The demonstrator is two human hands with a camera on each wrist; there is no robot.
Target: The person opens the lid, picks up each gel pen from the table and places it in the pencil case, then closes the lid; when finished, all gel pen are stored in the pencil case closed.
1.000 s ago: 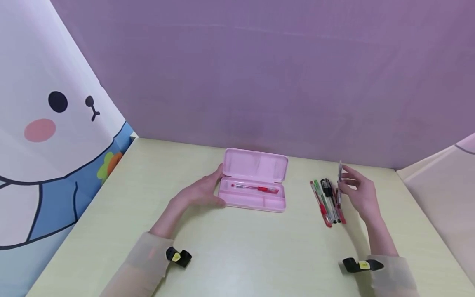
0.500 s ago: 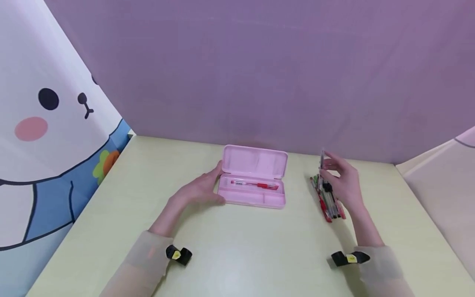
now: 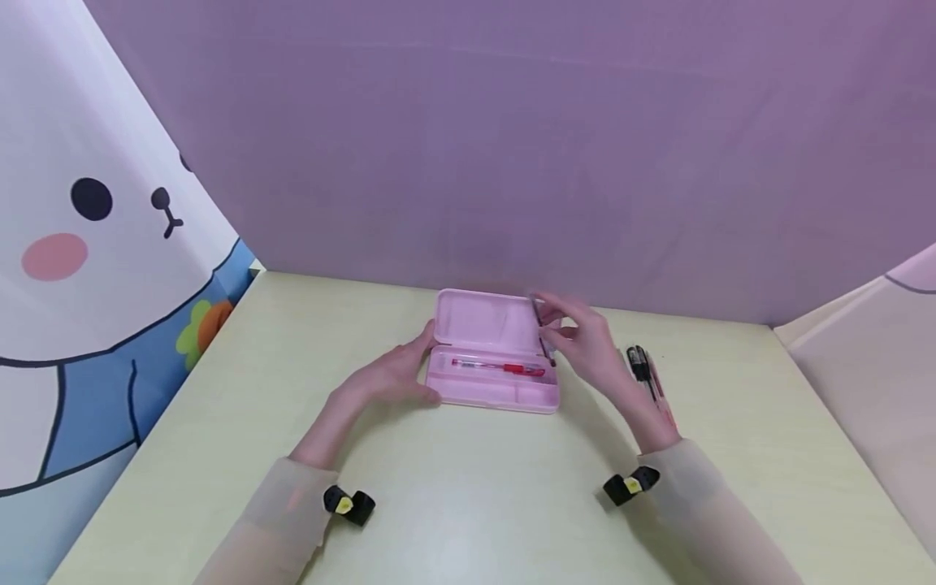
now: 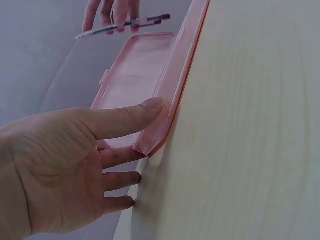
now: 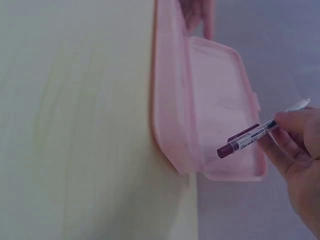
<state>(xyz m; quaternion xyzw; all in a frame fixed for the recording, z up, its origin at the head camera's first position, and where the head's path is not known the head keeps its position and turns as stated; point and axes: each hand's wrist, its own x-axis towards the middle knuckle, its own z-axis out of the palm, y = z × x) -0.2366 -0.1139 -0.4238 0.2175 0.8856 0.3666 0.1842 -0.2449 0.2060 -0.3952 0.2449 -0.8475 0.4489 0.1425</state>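
Observation:
A pink pencil case [image 3: 537,397] lies on the table with its lid folded back. Inside its rear compartment is a clear-barrelled pen with a red cap [image 3: 523,370]. My left hand [image 3: 391,375] holds the case's left end, thumb along the front wall [image 4: 165,102] and fingers at the back corner. Above the right end of the case, my right hand [image 3: 585,337] pinches a slim pen with a dark red end and clip [image 5: 245,140]. That pen is tilted and apart from the case. In the left wrist view, the right fingers [image 4: 120,12] show beyond the lid.
Several pens, black-capped [image 3: 639,363] and reddish [image 3: 658,386], lie right of the case, partly hidden by my right forearm. A purple cloth [image 3: 512,162] hangs behind the table's far edge. A cartoon-printed cloth [image 3: 110,325] hangs at the left.
My right hand has moved left with the pen, from beside the loose pens to above the case's right end. My left hand stays at the left end of the case.

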